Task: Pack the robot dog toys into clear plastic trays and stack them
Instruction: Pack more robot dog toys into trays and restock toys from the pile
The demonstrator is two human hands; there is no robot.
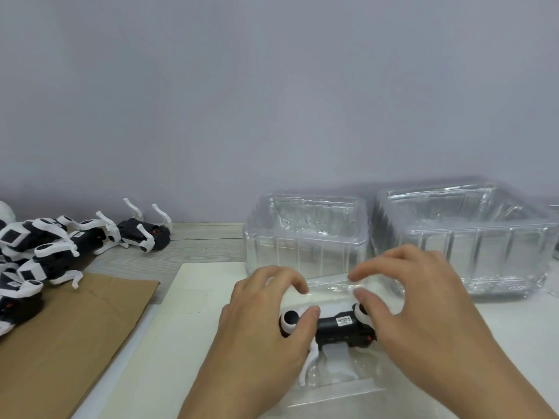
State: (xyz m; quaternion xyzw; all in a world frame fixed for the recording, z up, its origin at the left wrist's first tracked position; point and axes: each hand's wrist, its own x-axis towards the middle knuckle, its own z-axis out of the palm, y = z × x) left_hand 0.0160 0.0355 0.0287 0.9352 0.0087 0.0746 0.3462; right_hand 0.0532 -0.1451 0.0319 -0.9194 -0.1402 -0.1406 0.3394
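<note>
A black and white robot dog toy [341,328] lies on its side in a shallow clear plastic tray [332,371] near the table's front edge. My left hand [260,322] holds the toy's left end, thumb against a white leg joint and fingers arched over the far side. My right hand [423,313] holds the right end the same way, with its thumb on the other white joint. One white leg sticks out below my left hand. My palms hide both ends of the toy.
Two stacks of deep clear trays stand behind the hands, one in the middle [305,237] and a larger one to the right [472,237]. A pile of several robot dogs [39,252] lies at the left, partly on brown cardboard [75,328]. A grey wall backs the table.
</note>
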